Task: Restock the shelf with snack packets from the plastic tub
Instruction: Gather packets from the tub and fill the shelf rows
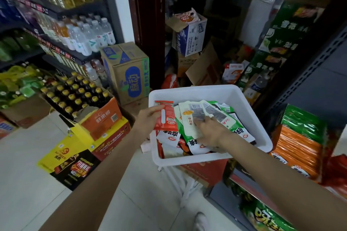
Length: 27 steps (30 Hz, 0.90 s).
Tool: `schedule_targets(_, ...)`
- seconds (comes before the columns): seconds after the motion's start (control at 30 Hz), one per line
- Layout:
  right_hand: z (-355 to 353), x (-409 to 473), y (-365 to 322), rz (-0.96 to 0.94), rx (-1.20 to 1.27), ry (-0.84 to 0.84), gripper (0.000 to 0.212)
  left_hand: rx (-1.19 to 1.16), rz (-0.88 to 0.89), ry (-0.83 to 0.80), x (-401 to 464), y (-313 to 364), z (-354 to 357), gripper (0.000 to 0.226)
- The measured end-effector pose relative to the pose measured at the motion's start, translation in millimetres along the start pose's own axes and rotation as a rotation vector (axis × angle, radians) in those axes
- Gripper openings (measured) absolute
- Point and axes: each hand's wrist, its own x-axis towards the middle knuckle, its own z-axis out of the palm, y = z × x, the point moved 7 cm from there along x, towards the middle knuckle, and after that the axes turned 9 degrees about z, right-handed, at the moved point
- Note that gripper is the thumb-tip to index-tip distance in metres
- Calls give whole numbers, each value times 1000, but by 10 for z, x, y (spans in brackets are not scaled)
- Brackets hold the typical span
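Observation:
A white plastic tub (199,91) stands in the middle, filled with several snack packets in red, white and green. My left hand (150,119) grips a red packet (169,118) upright over the tub's left side. My right hand (210,131) reaches into the tub, its fingers on a white packet with an orange label (189,116) that lies on top of the pile. The shelf (304,137) at the right carries rows of orange and green snack packs beside the tub.
Drink shelves line the left wall. Open cartons of dark bottles (78,95) and a yellow and black box (71,159) sit on the floor at left. A tall cardboard carton (127,73) stands behind the tub. Boxes crowd the doorway beyond. Pale floor tiles lie below.

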Motion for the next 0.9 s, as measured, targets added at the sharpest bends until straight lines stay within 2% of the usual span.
schedule_targets(0.17, -27, -116, -214, -66, -231, 164, 48, -327, -135, -77, -45, -14, 197, 33)
schedule_targets(0.23, -70, -128, -188, -65, -262, 222, 43, -374, -121, -126, -36, -7, 254, 32)
schedule_targets(0.27, -91, -133, -161, -60, -254, 236, 42, -310, -60, -155, -27, 10, 258, 34)
schedule_targets(0.33, -116, -133, -104, -46, -213, 247, 42, 21, 115, -182, 11, 48, 224, 47)
schedule_targets(0.4, -154, -151, -37, -18, -104, 260, 31, 321, 261, -125, 57, 110, 179, 49)
schedule_targets(0.43, -186, -166, -5, -2, -25, 262, 28, 376, 277, -74, 74, 134, 153, 48)
schedule_targets(0.5, -244, -203, 12, 4, 70, 231, 33, 413, 293, -16, 70, 203, 156, 42)
schedule_targets(0.63, -309, -216, 25, 16, 93, 213, 33, 581, 438, 42, 43, 367, 203, 31)
schedule_targets(0.73, -287, -173, 152, -1, 280, 170, 28, 675, 470, 135, 70, 423, 121, 33)
schedule_targets(0.8, -317, -190, 242, -71, 471, 161, 24, 694, 508, 85, 101, 466, 159, 33)
schedule_targets(0.9, -511, -290, 345, -176, 673, 287, 23, 637, 526, -123, 116, 489, 342, 27)
